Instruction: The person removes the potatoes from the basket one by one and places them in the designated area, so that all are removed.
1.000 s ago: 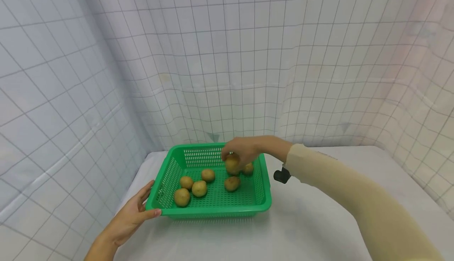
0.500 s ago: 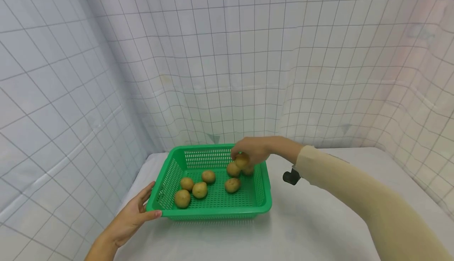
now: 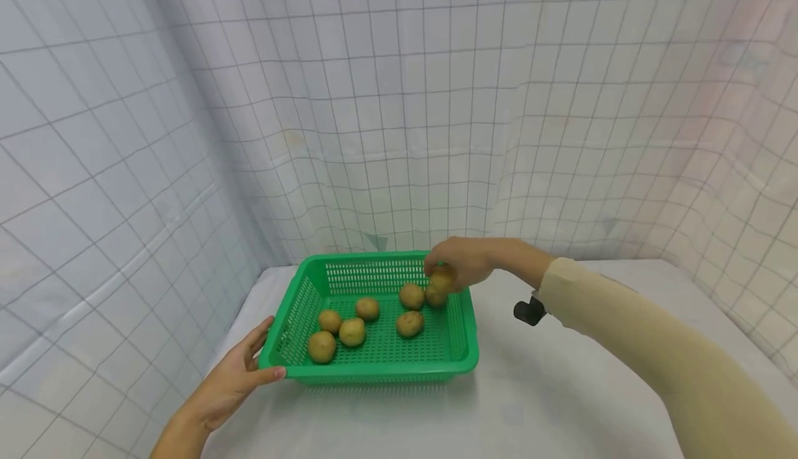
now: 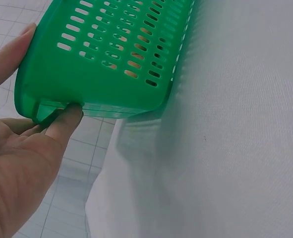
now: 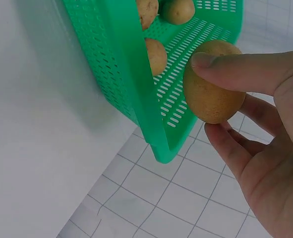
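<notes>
A green plastic basket with slotted walls stands on the white-covered table and holds several potatoes. At its near left corner my left hand grips the rim, thumb on one side and fingers curled on the other in the left wrist view. Over the far right corner of the basket, my right hand pinches one potato between thumb and fingers. That potato is held up near the rim, above another potato lying in the corner. Some of the right fingers are hidden in the head view.
White sheets with a grid pattern enclose the back and both sides. A small black object shows by the right forearm. White cloth covers the table to the right and front of the basket.
My right hand has moved right with the potato, from above the back potatoes to the far right corner of the basket. The left hand has kept its place on the rim.
</notes>
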Demonstrator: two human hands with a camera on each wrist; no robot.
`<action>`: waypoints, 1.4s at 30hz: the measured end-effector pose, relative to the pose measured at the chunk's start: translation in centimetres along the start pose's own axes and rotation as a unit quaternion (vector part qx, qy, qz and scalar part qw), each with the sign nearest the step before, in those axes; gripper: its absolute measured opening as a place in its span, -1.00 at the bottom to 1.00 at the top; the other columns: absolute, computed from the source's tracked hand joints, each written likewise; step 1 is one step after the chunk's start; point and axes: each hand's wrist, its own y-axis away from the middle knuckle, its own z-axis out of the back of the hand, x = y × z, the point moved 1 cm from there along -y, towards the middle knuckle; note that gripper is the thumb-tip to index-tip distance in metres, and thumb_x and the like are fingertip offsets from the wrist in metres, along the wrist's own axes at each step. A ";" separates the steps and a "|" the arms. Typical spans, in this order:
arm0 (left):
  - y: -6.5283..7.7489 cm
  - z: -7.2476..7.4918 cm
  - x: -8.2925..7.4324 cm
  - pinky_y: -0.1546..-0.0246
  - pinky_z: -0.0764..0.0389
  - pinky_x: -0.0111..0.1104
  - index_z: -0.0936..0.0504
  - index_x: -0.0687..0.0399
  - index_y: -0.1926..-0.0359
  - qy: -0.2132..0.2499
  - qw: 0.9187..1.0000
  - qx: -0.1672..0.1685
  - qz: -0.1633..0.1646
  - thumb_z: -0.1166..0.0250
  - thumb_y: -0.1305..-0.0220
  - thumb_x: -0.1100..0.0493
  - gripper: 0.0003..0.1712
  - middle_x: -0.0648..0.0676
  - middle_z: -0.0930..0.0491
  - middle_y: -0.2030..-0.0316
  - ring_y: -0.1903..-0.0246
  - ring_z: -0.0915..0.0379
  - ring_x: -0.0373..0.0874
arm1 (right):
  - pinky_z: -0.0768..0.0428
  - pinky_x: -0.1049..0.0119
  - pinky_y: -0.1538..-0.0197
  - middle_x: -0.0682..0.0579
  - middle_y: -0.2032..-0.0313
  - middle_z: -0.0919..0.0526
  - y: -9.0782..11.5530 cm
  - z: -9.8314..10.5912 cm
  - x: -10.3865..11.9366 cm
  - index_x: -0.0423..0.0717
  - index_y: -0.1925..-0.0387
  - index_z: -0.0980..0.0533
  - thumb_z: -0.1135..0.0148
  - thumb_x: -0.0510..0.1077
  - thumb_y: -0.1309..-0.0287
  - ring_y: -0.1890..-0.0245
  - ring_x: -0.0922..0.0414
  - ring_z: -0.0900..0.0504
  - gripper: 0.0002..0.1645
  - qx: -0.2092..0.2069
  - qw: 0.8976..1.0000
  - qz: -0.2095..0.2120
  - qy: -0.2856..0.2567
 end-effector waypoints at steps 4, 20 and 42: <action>-0.2 0.1 0.0 -0.19 -0.49 -0.39 0.42 0.30 -0.62 0.000 1.000 0.003 0.002 -0.26 -0.44 0.42 0.12 0.34 0.38 -0.60 -0.47 0.00 0.11 | -0.52 0.14 -0.19 0.18 -0.09 -0.59 0.9 -0.2 -0.6 0.03 -0.17 -0.59 -0.50 -0.29 -0.11 -0.10 0.14 -0.50 -0.43 -0.001 1.000 -0.006 -0.005; 0.0 0.2 0.1 -0.19 -0.50 -0.40 0.44 0.32 -0.61 0.017 1.000 0.010 -0.007 -0.24 -0.44 0.43 0.12 0.36 0.38 -0.59 -0.33 -0.28 -0.33 | -0.55 0.10 -0.10 0.13 -0.09 -0.59 4.0 -0.4 -2.5 -0.06 -0.18 -0.60 -0.52 -0.34 -0.08 -0.07 0.07 -0.49 -0.41 -0.031 0.997 -0.065 -0.033; -0.1 0.2 0.1 -0.19 -0.48 -0.42 0.42 0.30 -0.62 0.006 1.000 -0.004 0.005 -0.27 -0.43 0.42 0.13 0.34 0.38 -0.60 -0.31 -0.21 -0.42 | -0.60 0.10 0.01 0.08 -0.01 -0.59 6.8 -0.8 -6.1 0.01 -0.12 -0.59 -0.51 -0.35 -0.09 -0.01 0.01 -0.50 -0.45 -0.043 0.987 -0.140 -0.069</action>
